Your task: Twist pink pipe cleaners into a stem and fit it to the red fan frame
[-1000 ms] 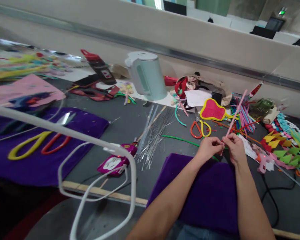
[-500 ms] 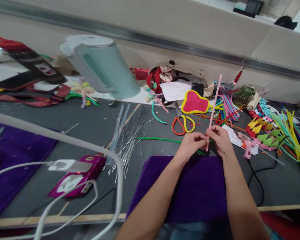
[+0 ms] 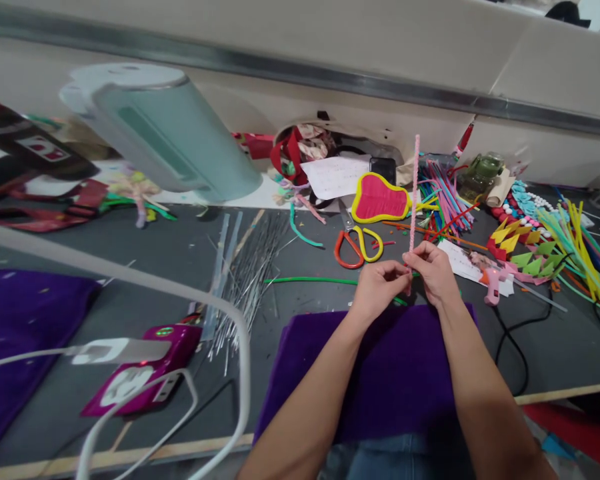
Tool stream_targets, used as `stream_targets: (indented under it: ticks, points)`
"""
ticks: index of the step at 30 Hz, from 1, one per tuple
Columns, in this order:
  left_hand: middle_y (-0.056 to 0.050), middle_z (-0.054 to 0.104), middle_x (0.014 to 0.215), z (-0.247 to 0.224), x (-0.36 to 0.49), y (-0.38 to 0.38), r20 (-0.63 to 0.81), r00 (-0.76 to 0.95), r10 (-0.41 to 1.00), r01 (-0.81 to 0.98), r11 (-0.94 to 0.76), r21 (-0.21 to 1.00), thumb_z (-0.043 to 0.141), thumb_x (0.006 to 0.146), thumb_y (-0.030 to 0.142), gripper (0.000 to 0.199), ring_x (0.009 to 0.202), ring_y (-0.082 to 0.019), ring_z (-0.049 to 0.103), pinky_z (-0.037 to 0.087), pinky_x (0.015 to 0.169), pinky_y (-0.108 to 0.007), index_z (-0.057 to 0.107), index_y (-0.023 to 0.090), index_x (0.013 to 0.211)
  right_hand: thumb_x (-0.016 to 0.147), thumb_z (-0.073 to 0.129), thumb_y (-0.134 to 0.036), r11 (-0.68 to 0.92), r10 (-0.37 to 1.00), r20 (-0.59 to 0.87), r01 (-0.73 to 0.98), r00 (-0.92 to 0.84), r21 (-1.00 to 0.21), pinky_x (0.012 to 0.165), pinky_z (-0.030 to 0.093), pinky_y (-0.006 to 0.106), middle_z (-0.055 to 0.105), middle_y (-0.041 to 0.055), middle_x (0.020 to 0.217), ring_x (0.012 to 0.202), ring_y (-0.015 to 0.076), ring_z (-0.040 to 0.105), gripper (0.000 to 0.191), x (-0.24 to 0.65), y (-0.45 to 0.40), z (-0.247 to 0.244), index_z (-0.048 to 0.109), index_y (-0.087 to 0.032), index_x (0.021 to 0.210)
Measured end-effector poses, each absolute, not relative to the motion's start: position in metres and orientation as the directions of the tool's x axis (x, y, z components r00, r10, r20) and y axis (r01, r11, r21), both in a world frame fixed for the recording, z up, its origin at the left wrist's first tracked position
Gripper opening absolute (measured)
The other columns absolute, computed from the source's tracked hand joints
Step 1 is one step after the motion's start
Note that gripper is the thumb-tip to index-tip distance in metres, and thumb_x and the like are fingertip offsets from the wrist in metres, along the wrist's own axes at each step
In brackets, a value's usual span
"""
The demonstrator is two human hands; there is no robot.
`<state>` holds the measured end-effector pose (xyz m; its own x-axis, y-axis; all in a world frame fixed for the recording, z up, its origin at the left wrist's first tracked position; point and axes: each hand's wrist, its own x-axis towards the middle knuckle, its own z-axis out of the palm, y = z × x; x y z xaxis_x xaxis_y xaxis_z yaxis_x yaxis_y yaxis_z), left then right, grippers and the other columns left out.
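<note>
A pink fuzzy stem stands nearly upright between my two hands. My left hand pinches its lower end, fingers pressed together. Touching it on the right, my right hand grips the stem a little higher with thumb and forefinger. Both hands are just above the far edge of a purple cloth. Behind the hands lie scissors with one orange and one yellow handle, and a pink shape with a yellow border. A green stem runs along the table toward my left hand.
Thin wires lie left of the cloth. A pale blue kettle stands at the back left. White cables cross the left foreground near a magenta box. To the right are a pink glue gun, coloured stems and a green jar.
The view has shifted, so the kettle and table items sit further left. The pink stem has turned from a rightward lean to almost upright. Both hands still hold it.
</note>
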<state>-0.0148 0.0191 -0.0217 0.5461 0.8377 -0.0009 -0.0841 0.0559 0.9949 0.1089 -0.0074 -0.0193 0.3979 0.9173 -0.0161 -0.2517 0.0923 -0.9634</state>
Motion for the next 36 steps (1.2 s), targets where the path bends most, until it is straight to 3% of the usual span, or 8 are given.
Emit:
stream_targets:
  ticks: [7,13,27,36]
  points:
    - [0.001,0.063,0.051,-0.010,-0.019,0.018,-0.112,0.589,0.801,-0.111,0.217,0.970,0.069,0.065,0.020,0.009,0.045,-0.010,0.058,0.049,0.052,-0.021,0.064,0.013,0.062,0.064,0.076,-0.031,0.033,0.981,-0.031,-0.327,0.190,-0.944,0.056,0.039,0.022,0.059,-0.0039,0.068,0.058,0.0091,0.050,0.021,0.115,-0.013,-0.010,0.067,-0.020,0.078]
    - [0.002,0.063,0.051,-0.009,-0.018,0.016,-0.085,0.587,0.805,-0.111,0.184,0.977,0.067,0.064,0.016,0.004,0.046,-0.009,0.057,0.049,0.052,-0.020,0.065,0.013,0.062,0.058,0.081,-0.029,0.075,0.956,-0.036,-0.361,0.290,-0.929,0.053,0.037,0.021,0.056,-0.0057,0.061,0.054,0.0081,0.048,0.025,0.113,-0.013,-0.009,0.058,-0.019,0.063]
    - [0.001,0.062,0.053,-0.016,-0.016,0.015,-0.011,0.579,0.815,-0.065,0.059,0.996,0.065,0.067,0.020,0.007,0.048,-0.011,0.058,0.050,0.052,-0.023,0.066,0.013,0.065,0.054,0.081,-0.033,0.076,0.914,-0.060,-0.316,0.400,-0.946,0.048,0.034,0.021,0.051,-0.0076,0.056,0.048,0.0080,0.042,0.034,0.105,-0.010,-0.011,0.049,-0.020,0.060]
    - [0.001,0.063,0.055,-0.009,-0.017,0.015,-0.075,0.562,0.824,-0.101,0.158,0.982,0.069,0.065,0.021,0.009,0.048,-0.010,0.058,0.050,0.053,-0.022,0.067,0.013,0.067,0.060,0.079,-0.030,0.090,0.961,-0.021,-0.381,0.276,-0.920,0.051,0.038,0.020,0.052,-0.0070,0.061,0.052,0.0073,0.046,0.027,0.110,-0.011,-0.011,0.056,-0.020,0.070]
